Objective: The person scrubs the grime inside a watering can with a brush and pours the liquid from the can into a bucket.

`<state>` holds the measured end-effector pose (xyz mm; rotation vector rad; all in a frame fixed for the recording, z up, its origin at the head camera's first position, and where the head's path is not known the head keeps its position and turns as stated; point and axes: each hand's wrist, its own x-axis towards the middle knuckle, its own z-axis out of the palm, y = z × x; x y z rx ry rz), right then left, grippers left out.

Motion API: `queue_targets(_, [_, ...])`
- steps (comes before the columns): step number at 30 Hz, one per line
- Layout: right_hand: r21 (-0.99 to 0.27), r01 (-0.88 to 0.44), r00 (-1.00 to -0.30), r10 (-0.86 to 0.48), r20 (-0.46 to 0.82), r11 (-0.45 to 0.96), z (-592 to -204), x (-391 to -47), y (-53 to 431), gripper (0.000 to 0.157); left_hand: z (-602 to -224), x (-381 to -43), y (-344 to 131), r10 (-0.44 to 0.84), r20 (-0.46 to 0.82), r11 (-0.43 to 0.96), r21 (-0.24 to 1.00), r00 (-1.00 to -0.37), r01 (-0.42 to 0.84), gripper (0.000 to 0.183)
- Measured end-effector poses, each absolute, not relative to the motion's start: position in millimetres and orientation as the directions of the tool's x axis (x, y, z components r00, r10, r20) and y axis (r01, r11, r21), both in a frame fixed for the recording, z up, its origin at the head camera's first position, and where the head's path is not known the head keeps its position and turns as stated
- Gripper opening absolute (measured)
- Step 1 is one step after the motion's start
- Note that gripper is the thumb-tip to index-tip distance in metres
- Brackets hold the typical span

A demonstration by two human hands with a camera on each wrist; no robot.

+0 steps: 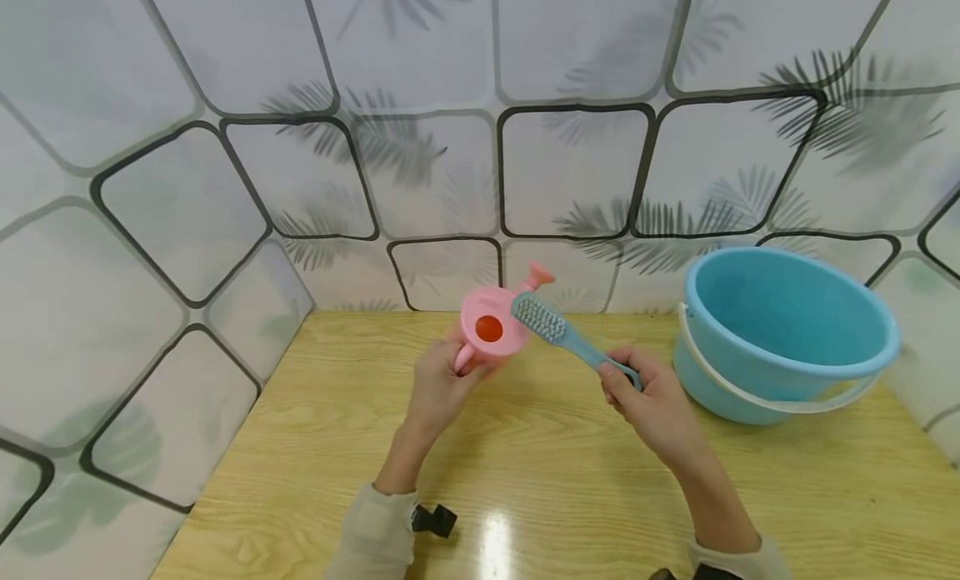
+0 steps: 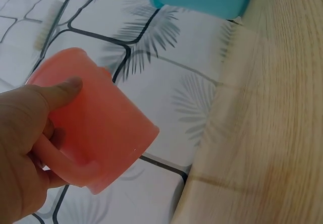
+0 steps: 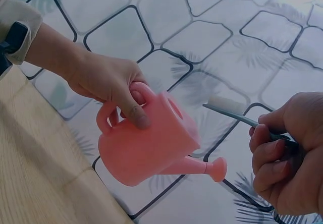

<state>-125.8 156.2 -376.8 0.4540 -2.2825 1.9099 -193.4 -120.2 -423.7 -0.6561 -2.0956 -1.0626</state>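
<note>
While the left hand (image 1: 442,384) grips the pink plastic toy watering can (image 3: 146,148) above the wood-grain table (image 1: 525,455), the right hand (image 1: 660,409) holds the blue long-handled plastic brush (image 1: 576,344) nearby | done: both lifted; left, seemingly: bristle contact; further progress unclear

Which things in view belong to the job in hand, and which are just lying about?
In the job:
pink watering can, held by left hand
blue brush, held by right hand

Apparently just there:
blue bucket, untouched on the table
</note>
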Motion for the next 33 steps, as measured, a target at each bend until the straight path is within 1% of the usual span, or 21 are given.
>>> queue_targets(1, [-0.934, -0.321, -0.942, -0.150, 0.299, 0.157, -375.8, -125.5, 155.5, 0.020, -423.8, -194.2, -119.9, 0.146, 0.768, 0.538, 0.468, -0.624, 0.701, 0.047])
queue_targets(5, [-0.907, -0.366, -0.929, -0.147, 0.341, 0.207, -374.2, -126.1, 154.2, 0.015, -421.6, -196.0, -117.6, 0.213, 0.792, 0.544, 0.391, -0.573, 0.743, 0.048])
queue_targets(10, [-0.886, -0.376, -0.926, -0.145, 0.349, 0.271, -373.1, -126.9, 154.2, 0.013, -416.7, -195.2, -114.9, 0.270, 0.793, 0.553, 0.336, -0.546, 0.762, 0.051])
queue_targets(16, [-0.893, -0.342, -0.940, -0.117, 0.322, 0.291, -368.6, -127.3, 151.4, 0.018, -414.5, -196.4, -113.7, 0.298, 0.819, 0.561, 0.265, -0.490, 0.784, 0.054])
queue_targets(19, [-0.916, -0.300, -0.954, -0.101, 0.284, 0.265, -365.4, -126.2, 150.4, 0.022, -415.3, -198.0, -113.0, 0.307, 0.831, 0.565, 0.234, -0.464, 0.791, 0.053])
queue_targets(22, [-0.946, -0.252, -0.966, -0.111, 0.234, 0.204, -362.4, -123.6, 150.3, 0.024, -415.9, -197.5, -112.4, 0.311, 0.829, 0.568, 0.230, -0.465, 0.790, 0.053])
queue_targets(27, [-0.975, -0.186, -0.979, -0.105, 0.174, 0.121, -360.7, -118.0, 150.2, 0.031, -420.9, -190.6, -112.4, 0.303, 0.808, 0.574, 0.268, -0.505, 0.774, 0.052])
queue_targets(30, [-0.976, -0.201, -0.978, -0.073, 0.194, 0.089, -361.6, -115.1, 149.1, 0.035, -425.8, -186.0, -111.7, 0.309, 0.797, 0.567, 0.282, -0.518, 0.774, 0.052])
queue_targets(33, [-0.966, -0.247, -0.969, -0.043, 0.245, 0.070, -359.8, -112.6, 147.5, 0.038, -427.3, -183.5, -109.9, 0.322, 0.794, 0.563, 0.277, -0.515, 0.779, 0.051])
